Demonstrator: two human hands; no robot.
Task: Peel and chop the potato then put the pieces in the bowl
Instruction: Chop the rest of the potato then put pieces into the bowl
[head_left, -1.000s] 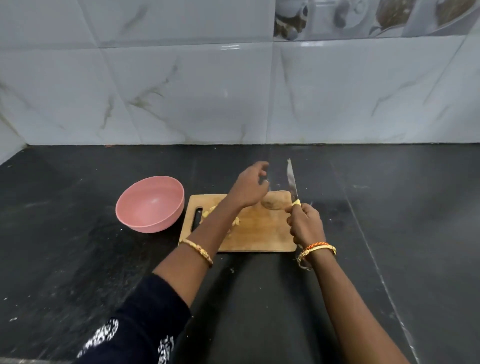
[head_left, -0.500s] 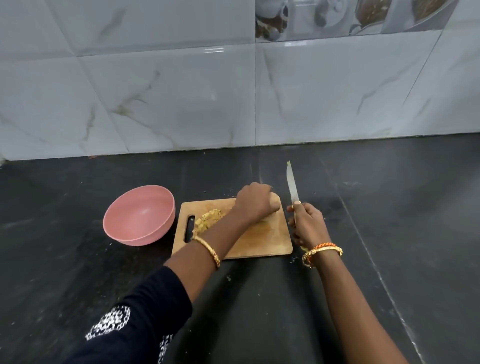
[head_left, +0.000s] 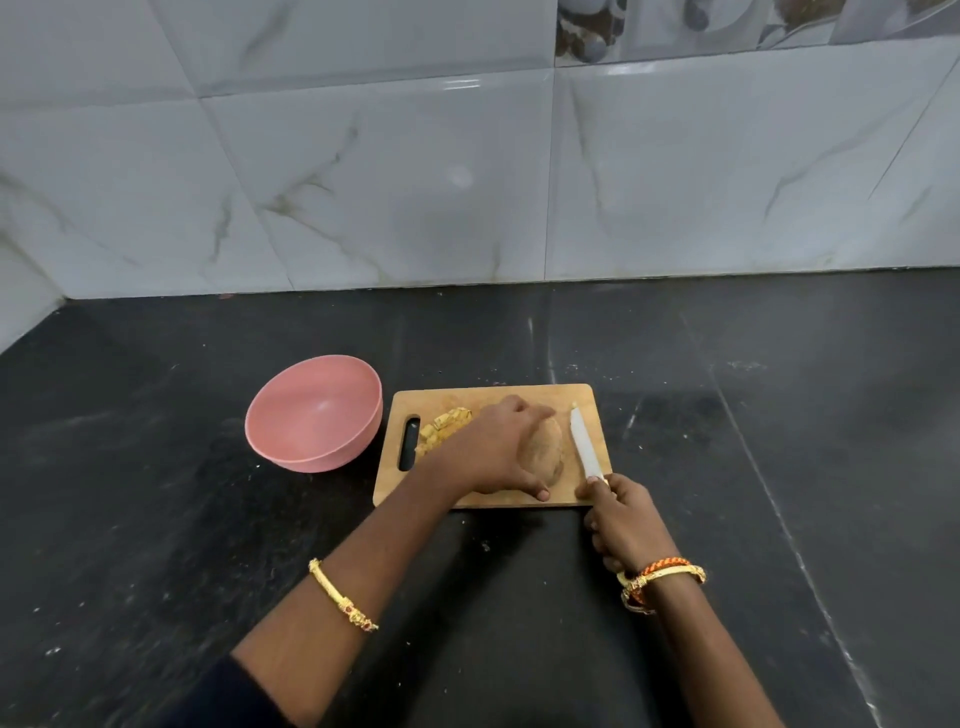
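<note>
A brown unpeeled potato piece (head_left: 545, 451) lies on the wooden cutting board (head_left: 519, 396). My left hand (head_left: 491, 452) lies over its left side, fingers and thumb curled round it. My right hand (head_left: 621, 519) grips the handle of a knife (head_left: 583, 442), whose pale blade lies low over the board just right of the potato. A small pile of yellow chopped pieces (head_left: 441, 428) sits near the board's handle slot, partly hidden by my left hand. The pink bowl (head_left: 314, 413) stands left of the board with nothing visible inside.
The board and bowl rest on a black stone countertop (head_left: 156, 519). A grey marble-tiled wall (head_left: 415, 182) rises behind it. Small crumbs dot the counter in front of the board.
My left hand came down and took hold of the potato on the board. The knife tilted from upright to low beside the potato. The camera view shifted.
</note>
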